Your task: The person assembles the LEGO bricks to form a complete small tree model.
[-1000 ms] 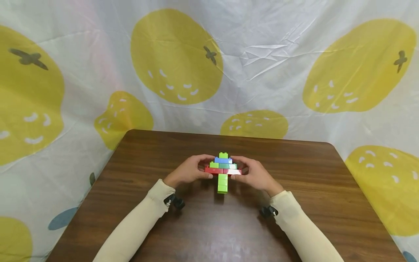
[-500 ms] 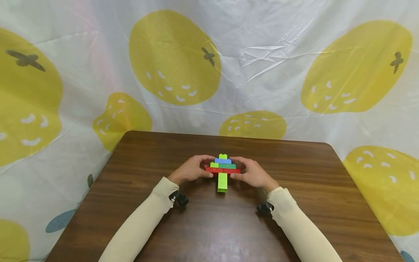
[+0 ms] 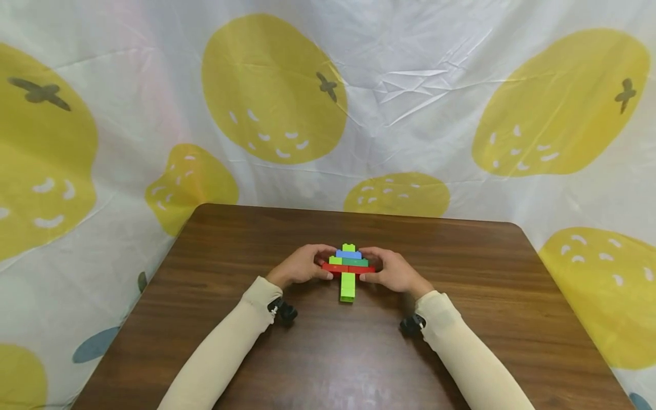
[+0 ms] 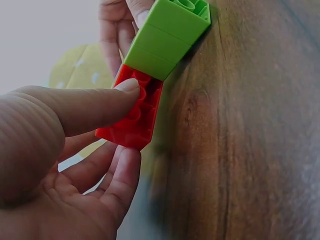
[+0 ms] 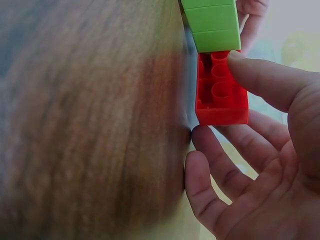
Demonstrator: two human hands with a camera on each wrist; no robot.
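Note:
A tree-shaped build of toy building bricks is near the middle of the table. Its light green stem faces me. Above the stem come two red bricks side by side, a light green and a dark green brick, a blue brick and a light green top. At the left end, my left hand pinches the red brick, thumb on its hollow underside. My right hand grips the other red brick the same way, thumb near the stem. Whether the build touches the table is hard to tell.
The brown wooden table has rounded far corners. Right behind it hangs a white cloth printed with yellow fruit. A small black device is strapped at the left wrist, another at the right.
The brick tree has tilted slightly and its top sits a little lower in view. The glare on the right red brick is gone. Both wrists have shifted slightly inward, hands still holding on.

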